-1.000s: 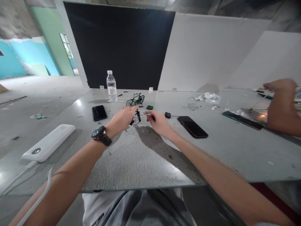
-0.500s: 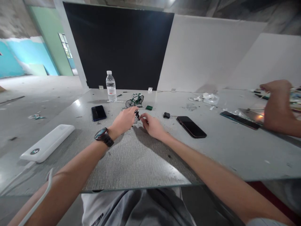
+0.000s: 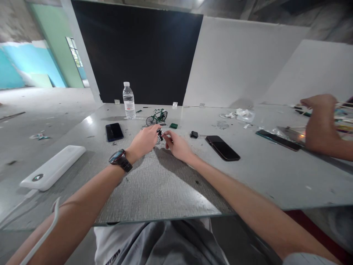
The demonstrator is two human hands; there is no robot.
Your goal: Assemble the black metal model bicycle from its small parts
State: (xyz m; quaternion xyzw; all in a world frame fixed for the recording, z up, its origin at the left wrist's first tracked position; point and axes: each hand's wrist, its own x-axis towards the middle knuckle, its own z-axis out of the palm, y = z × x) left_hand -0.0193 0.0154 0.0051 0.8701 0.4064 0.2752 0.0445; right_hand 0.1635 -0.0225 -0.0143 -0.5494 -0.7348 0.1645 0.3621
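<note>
My left hand (image 3: 145, 140), with a black watch on its wrist, is closed around a small dark and silver part (image 3: 159, 135) near the table's middle. Its kind is too small to tell. My right hand (image 3: 178, 145) meets it from the right, thumb and fingers pinched at the part's edge. Whatever lies between those fingertips is too small to name. Just behind my hands stands a green model bicycle (image 3: 156, 117) with black wheels. A small green block (image 3: 173, 126) lies to the right of the bicycle.
A water bottle (image 3: 128, 101) stands at the back left, with a dark phone (image 3: 114, 131) and a white power bank (image 3: 53, 167) nearer. Rightward lie a black cube-like piece (image 3: 194, 134), another phone (image 3: 223, 148) and a dark flat bar (image 3: 278, 140). Another person's arm (image 3: 321, 125) reaches in far right.
The whole view has shifted slightly. My right fingertips have turned a little at the small part, while my left hand keeps its place around it.
</note>
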